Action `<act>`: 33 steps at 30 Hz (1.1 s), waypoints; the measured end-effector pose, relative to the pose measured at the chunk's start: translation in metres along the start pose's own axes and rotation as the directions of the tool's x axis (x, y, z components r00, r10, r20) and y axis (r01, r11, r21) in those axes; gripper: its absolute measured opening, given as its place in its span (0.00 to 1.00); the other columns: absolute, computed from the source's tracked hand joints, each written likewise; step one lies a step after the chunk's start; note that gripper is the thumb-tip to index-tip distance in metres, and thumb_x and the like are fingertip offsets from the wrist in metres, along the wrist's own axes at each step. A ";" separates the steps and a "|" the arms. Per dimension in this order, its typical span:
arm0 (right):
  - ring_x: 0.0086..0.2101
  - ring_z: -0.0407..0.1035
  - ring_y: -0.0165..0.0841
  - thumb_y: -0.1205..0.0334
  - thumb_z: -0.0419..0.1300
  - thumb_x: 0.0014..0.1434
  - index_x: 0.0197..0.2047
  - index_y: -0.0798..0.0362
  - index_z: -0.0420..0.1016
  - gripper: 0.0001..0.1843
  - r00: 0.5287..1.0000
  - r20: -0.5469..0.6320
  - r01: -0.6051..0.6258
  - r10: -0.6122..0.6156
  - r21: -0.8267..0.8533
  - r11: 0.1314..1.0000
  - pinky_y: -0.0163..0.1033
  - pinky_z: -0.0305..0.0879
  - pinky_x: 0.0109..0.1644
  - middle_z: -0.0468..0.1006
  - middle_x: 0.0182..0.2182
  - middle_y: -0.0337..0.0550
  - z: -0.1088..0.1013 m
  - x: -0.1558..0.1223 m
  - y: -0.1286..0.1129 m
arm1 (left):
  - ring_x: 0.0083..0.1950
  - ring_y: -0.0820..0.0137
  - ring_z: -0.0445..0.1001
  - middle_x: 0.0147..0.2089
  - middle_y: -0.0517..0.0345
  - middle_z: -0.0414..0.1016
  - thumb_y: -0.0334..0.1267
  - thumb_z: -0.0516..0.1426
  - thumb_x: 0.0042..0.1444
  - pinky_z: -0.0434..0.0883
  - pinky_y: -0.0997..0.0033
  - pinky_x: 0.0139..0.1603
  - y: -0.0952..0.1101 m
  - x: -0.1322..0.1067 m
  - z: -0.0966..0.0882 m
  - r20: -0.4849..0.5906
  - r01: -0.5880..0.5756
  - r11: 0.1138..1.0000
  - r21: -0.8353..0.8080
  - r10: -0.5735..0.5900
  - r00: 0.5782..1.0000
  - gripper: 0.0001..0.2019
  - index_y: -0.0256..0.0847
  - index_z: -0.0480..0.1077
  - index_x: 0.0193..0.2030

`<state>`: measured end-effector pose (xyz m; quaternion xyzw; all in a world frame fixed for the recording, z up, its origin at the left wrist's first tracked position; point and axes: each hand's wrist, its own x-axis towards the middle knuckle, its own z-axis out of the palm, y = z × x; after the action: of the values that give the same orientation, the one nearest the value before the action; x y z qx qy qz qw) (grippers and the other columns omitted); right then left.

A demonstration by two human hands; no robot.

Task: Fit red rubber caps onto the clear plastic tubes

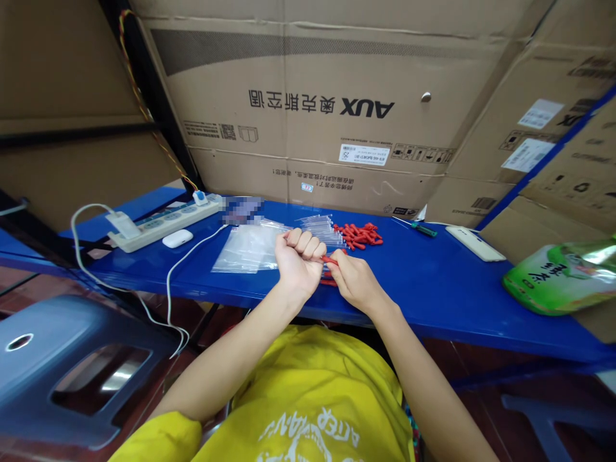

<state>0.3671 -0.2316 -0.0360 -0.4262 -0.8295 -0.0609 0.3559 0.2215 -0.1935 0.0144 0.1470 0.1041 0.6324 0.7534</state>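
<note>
My left hand [301, 260] is a closed fist above the front of the blue table; what its fingers wrap round is hidden. Against it, my right hand [359, 280] pinches a small red handle [329, 260] that points toward the left fist. Just below the hands, more red pieces [328, 280] show in part on the table. Behind them lies a pile of red handles [359, 235], beside a row of thin clear rods [317, 228]. Clear plastic bags [250, 250] lie flat to the left of my fist.
On the blue table [423, 289] are a green-handled screwdriver [423, 229], a pale flat case [474, 243] and a green bottle [558, 279] lying at right. A power strip [166, 221], white cable [168, 282] and white earbud case [178, 238] occupy the left. Cardboard [308, 70] walls the back.
</note>
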 end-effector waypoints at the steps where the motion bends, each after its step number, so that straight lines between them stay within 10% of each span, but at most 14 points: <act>1: 0.28 0.70 0.37 0.57 0.43 0.79 0.39 0.49 0.61 0.15 1.000 0.000 -0.001 0.001 0.003 1.000 0.39 0.58 0.34 0.76 0.30 0.43 0.000 0.000 0.000 | 0.18 0.76 0.37 0.20 0.67 0.34 0.35 0.39 0.73 0.49 0.72 0.19 0.000 0.000 0.000 0.002 0.000 1.000 0.005 0.000 1.000 0.23 0.43 0.36 0.23; 11: 0.37 0.75 0.38 0.55 0.53 0.76 0.44 0.50 0.73 0.11 0.981 -0.127 -0.138 0.148 0.079 0.987 0.40 0.65 0.42 0.81 0.37 0.44 -0.008 0.003 0.005 | 0.20 0.75 0.47 0.21 0.66 0.41 0.36 0.40 0.74 0.58 0.73 0.24 -0.003 0.005 -0.002 0.087 0.015 1.000 -0.017 -0.013 0.996 0.23 0.43 0.42 0.23; 18: 0.37 0.74 0.38 0.56 0.60 0.71 0.43 0.48 0.79 0.08 0.900 -0.194 -0.367 0.390 0.144 0.919 0.42 0.67 0.46 0.83 0.39 0.42 -0.014 0.003 0.032 | 0.43 0.70 0.78 0.39 0.56 0.77 0.41 0.46 0.72 0.73 0.69 0.51 0.005 0.027 -0.013 -0.049 -0.009 0.972 0.233 0.021 0.999 0.15 0.42 0.65 0.34; 33: 0.46 0.74 0.42 0.58 0.61 0.71 0.48 0.48 0.82 0.09 0.882 -0.020 -0.470 0.470 -0.001 0.882 0.45 0.68 0.53 0.82 0.44 0.46 -0.001 -0.002 0.034 | 0.36 0.72 0.76 0.35 0.60 0.78 0.36 0.54 0.59 0.67 0.75 0.41 0.004 0.044 -0.034 0.137 -0.208 0.533 0.820 0.170 0.976 0.03 0.41 0.66 0.35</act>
<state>0.3940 -0.2118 -0.0430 -0.6150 -0.6977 0.0207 0.3669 0.2143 -0.1462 -0.0152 0.5075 0.3580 0.5828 0.5241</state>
